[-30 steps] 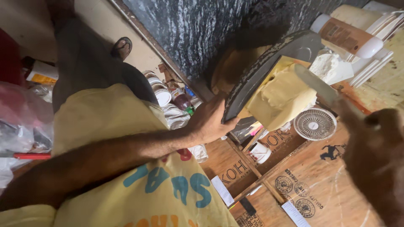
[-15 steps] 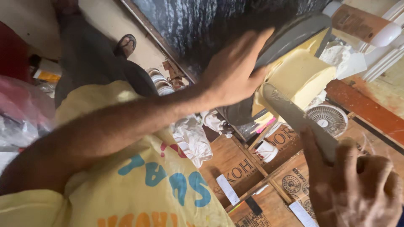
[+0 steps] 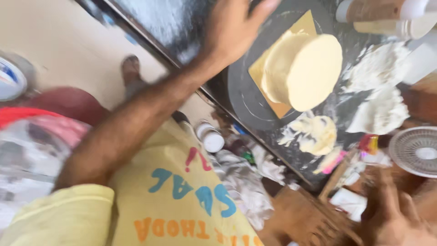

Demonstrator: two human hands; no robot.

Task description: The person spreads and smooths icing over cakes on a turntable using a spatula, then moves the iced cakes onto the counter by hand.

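A pale yellow round cake sits on a yellow square board atop a dark round turntable. My left hand reaches up across the view and lies on the turntable's far-left rim with its fingers stretched out, just left of the cake. My right hand is low at the bottom right, blurred, over brown wooden crates. Whether it holds anything is unclear. A smear of yellow cream lies on the dark counter below the cake.
Heaps of white cream lie right of the cake. Beyond them are a small white fan and tall containers at the top right. Cans and crumpled cloth sit below the counter edge. A sandalled foot stands on the floor.
The view has swung left and down, bringing the cake nearer the middle. My left hand moved up along the turntable rim. My right hand dropped to the bottom corner, and its long blade is out of sight.
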